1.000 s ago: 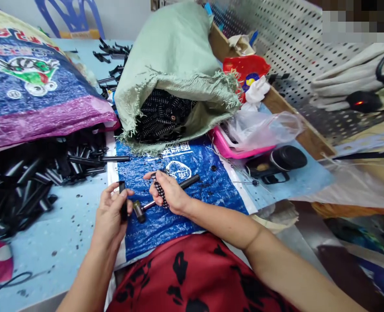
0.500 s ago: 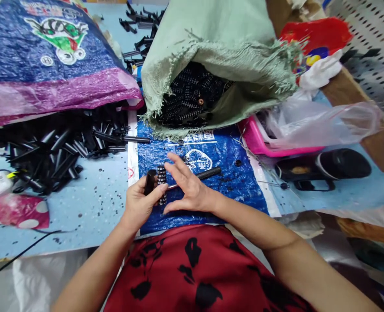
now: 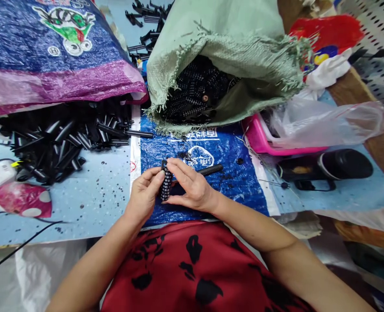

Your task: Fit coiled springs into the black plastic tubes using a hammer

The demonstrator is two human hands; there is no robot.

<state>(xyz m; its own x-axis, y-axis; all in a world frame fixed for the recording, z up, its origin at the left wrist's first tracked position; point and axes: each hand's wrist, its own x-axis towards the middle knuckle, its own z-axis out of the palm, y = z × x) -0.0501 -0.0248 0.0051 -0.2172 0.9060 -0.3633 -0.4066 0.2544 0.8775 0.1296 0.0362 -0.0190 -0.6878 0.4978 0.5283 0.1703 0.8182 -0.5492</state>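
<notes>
My left hand (image 3: 144, 196) and my right hand (image 3: 188, 187) meet over a blue woven sack sheet (image 3: 231, 173). Both pinch one short black studded strip (image 3: 166, 185), held upright between their fingertips. A black tube that the left hand held earlier is hidden behind the strip or the fingers. A small hammer's black handle (image 3: 211, 170) lies on the blue sheet just behind my right hand, its head hidden.
A pile of black plastic tubes (image 3: 62, 143) lies at the left under a purple-blue sack (image 3: 55, 65). A green woven sack (image 3: 231, 52) full of black studded strips opens toward me. A pink tray (image 3: 260, 145), clear plastic bag (image 3: 325, 123) and black cup (image 3: 341, 164) sit at the right.
My right hand, open half a second ago, has closed its fingers on the studded strip held up by the left hand. The view has tilted down and shifted left over the second.
</notes>
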